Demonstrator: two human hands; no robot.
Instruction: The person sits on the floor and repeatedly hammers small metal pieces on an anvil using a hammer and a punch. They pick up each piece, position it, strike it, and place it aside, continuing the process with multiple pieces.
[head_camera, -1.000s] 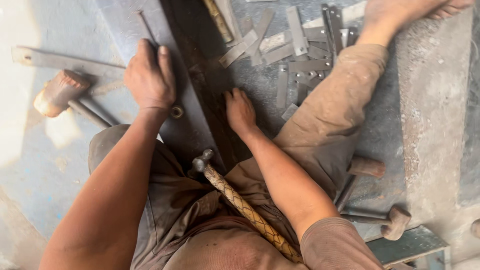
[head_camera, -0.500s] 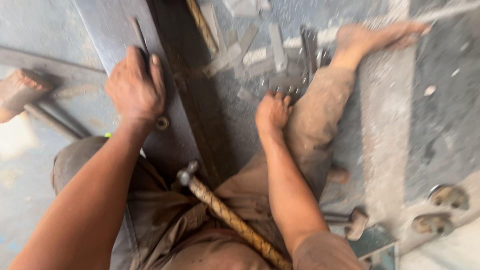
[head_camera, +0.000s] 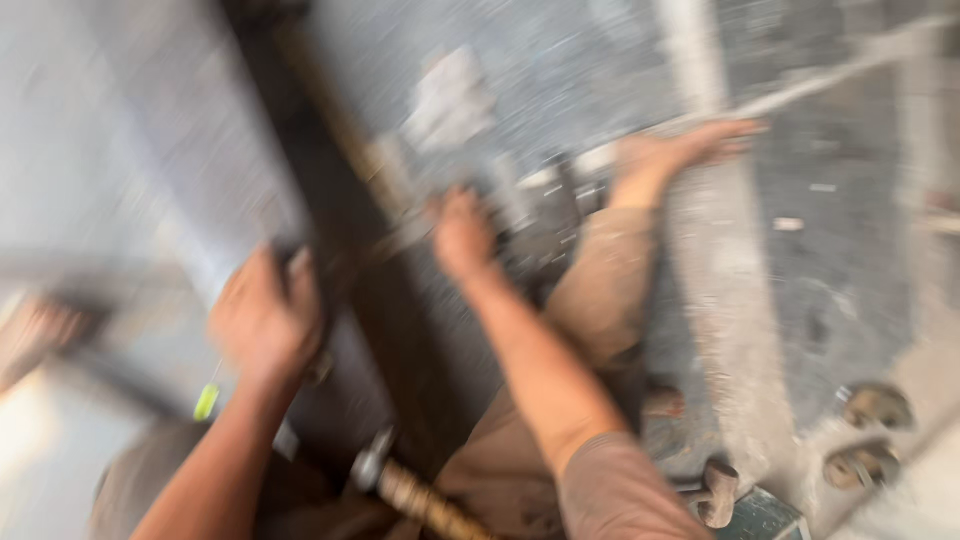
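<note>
The picture is heavily motion-blurred. My left hand (head_camera: 262, 325) is closed around a thin dark tool (head_camera: 285, 258) and rests on a grey metal sheet (head_camera: 150, 200), beside a long dark bar (head_camera: 340, 250). My right hand (head_camera: 462, 235) reaches forward across the bar to a heap of small flat metal pieces (head_camera: 545, 215); the blur hides whether it grips any. A hammer with a twisted, rope-like handle (head_camera: 405, 492) lies across my lap between my forearms. My bare foot (head_camera: 680, 150) is stretched out just right of the heap.
A blurred hammer (head_camera: 45, 335) lies at the far left on the sheet. Another hammer head (head_camera: 715, 490) and two round metal parts (head_camera: 875, 430) sit at the lower right on the concrete floor. A small green object (head_camera: 205, 402) shows under my left wrist.
The camera has swung, so everything slid down and left in view. My right hand moved forward from beside my leg onto the metal pieces. My left hand stays on its tool.
</note>
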